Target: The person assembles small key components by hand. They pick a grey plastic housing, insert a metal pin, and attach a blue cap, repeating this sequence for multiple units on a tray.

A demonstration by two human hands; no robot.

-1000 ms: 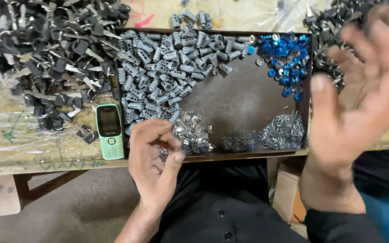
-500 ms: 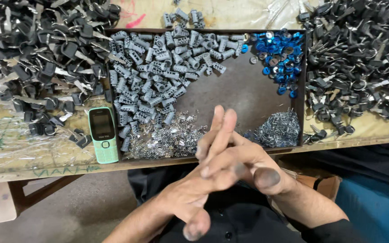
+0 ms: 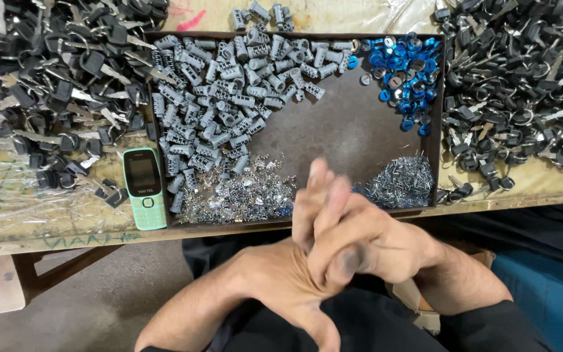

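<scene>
Grimy hands (left [image 3: 281, 287] – right [image 3: 373, 238]) pressed together, empty, beside the tray [image 3: 353, 130]

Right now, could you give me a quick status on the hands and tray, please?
Left hand and right hand pressed together, empty. Both just short of tray. Nothing between.

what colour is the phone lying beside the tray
Mint green with a dark screen; the phone shows in the head view.
</scene>
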